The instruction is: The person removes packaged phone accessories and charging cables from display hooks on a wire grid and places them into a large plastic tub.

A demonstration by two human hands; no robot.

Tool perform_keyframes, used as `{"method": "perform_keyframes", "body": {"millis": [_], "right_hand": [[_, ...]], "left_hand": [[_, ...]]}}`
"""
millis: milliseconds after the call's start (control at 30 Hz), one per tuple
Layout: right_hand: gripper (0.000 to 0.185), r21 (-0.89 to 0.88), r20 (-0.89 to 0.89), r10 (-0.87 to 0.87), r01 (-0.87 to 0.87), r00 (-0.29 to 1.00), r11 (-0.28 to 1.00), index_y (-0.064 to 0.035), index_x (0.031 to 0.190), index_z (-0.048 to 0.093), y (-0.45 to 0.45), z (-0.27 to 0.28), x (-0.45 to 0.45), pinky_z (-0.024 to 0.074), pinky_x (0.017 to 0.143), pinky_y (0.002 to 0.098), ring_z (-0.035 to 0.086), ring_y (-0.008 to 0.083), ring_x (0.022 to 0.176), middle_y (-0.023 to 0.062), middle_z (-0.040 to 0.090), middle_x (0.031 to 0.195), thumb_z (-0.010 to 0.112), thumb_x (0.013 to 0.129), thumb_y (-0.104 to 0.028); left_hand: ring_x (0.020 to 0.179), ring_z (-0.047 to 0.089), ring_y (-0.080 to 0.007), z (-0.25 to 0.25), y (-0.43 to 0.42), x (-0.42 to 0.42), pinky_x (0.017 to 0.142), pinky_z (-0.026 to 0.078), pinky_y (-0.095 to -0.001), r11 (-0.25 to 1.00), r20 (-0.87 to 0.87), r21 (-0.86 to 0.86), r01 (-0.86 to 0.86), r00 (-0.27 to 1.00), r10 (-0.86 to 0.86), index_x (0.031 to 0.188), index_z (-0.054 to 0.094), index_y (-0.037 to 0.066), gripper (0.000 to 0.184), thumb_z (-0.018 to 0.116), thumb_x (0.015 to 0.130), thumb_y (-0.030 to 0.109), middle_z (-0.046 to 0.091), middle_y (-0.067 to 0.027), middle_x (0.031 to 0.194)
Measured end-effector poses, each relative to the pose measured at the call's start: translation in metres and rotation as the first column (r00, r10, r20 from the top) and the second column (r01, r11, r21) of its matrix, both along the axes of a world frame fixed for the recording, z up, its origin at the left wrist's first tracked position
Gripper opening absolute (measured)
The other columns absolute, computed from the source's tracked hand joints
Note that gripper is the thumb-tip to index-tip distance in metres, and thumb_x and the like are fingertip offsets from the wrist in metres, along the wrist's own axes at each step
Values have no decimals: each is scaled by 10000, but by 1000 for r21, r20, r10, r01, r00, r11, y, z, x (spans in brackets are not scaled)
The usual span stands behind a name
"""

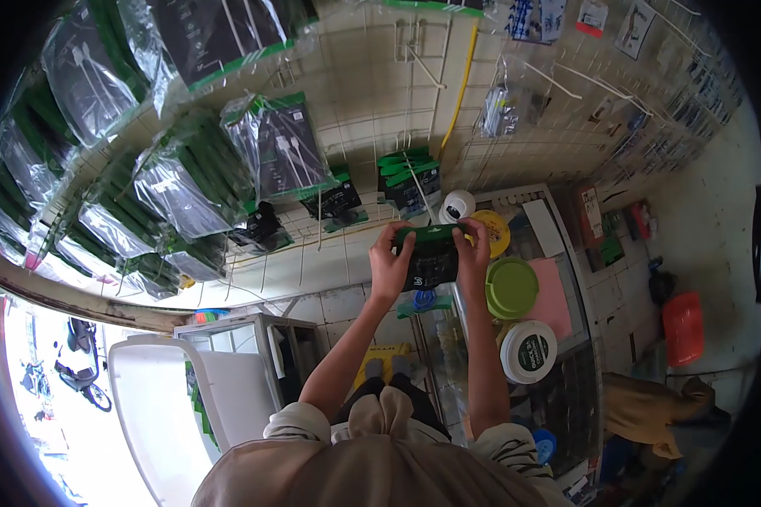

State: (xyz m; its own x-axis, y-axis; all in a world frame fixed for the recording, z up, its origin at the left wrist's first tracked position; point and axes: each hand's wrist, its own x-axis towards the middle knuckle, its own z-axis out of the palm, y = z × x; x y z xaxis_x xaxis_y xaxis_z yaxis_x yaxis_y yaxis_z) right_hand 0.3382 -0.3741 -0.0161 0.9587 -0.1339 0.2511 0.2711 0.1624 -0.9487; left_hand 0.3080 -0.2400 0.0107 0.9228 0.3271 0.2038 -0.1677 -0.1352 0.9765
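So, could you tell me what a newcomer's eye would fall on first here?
Probably the black-and-green packet at the centre, held up between the left hand and the right hand. Next, perhaps the lime-green container to its right, and the plastic-wrapped packs hanging at upper left.

two hands, two feet, one held packet
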Motion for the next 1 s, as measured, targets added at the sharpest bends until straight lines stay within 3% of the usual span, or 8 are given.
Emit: {"method": "perform_keyframes", "body": {"millis": [233,467,633,767,833,900,967,1000], "right_hand": [[382,65,-27,266,-264,964,962,-3,1098,390,0,5,-43,345,821,247,452,115,920,64,483,992,575,781,-111],[297,-62,-122,512,-521,850,851,-7,986,421,57,28,-74,346,799,246,461,112,875,52,499,915,591,773,-125],[261,55,-43,576,-574,816,817,-26,935,431,117,47,-109,365,716,210,452,83,799,22,472,833,593,783,-165],[226,-88,44,737,-733,674,675,-26,933,431,172,48,-133,374,692,203,449,79,800,18,470,835,569,797,-142],[209,6,33,805,-806,592,592,-23,939,431,205,56,-154,377,694,204,449,83,811,22,481,865,554,803,-124],[253,61,3,876,-875,482,481,-17,967,430,241,65,-180,385,711,219,455,93,829,27,479,887,556,804,-163],[299,109,-28,926,-920,376,377,-10,995,428,276,67,-206,393,728,235,461,104,848,32,477,909,558,806,-202],[293,77,-4,931,-928,365,364,-13,995,433,287,64,-213,392,731,236,457,102,858,31,477,909,555,807,-201]], "left_hand": [[769,421,-41,28,19,-34,703,337,-166,964,72,-250,94,994,-79,911,496,2,125,495,828,96,499,12,832],[747,416,-42,60,68,-85,710,344,-182,937,111,-344,-66,988,110,902,489,16,121,492,834,117,491,17,794],[834,439,-56,78,108,-144,742,361,-202,926,160,-318,-202,951,263,979,455,23,178,499,829,107,490,-18,911],[908,445,-93,74,141,-200,790,364,-225,839,150,-378,-391,868,473,1063,399,23,298,529,811,116,469,-55,989],[959,439,-134,64,156,-236,835,359,-260,843,123,-201,-499,841,527,1133,338,25,438,574,784,146,455,-83,1027],[978,451,-171,65,164,-277,852,354,-284,747,29,-287,-600,774,633,1172,296,28,546,616,749,158,466,-113,1046],[1039,428,-167,50,178,-318,844,376,-308,730,-66,7,-683,728,682,1217,262,53,591,610,741,99,438,-101,1107],[1034,434,-171,51,180,-327,829,385,-308,713,-81,-14,-701,712,698,1213,265,52,595,616,734,90,435,-108,1117]]}}
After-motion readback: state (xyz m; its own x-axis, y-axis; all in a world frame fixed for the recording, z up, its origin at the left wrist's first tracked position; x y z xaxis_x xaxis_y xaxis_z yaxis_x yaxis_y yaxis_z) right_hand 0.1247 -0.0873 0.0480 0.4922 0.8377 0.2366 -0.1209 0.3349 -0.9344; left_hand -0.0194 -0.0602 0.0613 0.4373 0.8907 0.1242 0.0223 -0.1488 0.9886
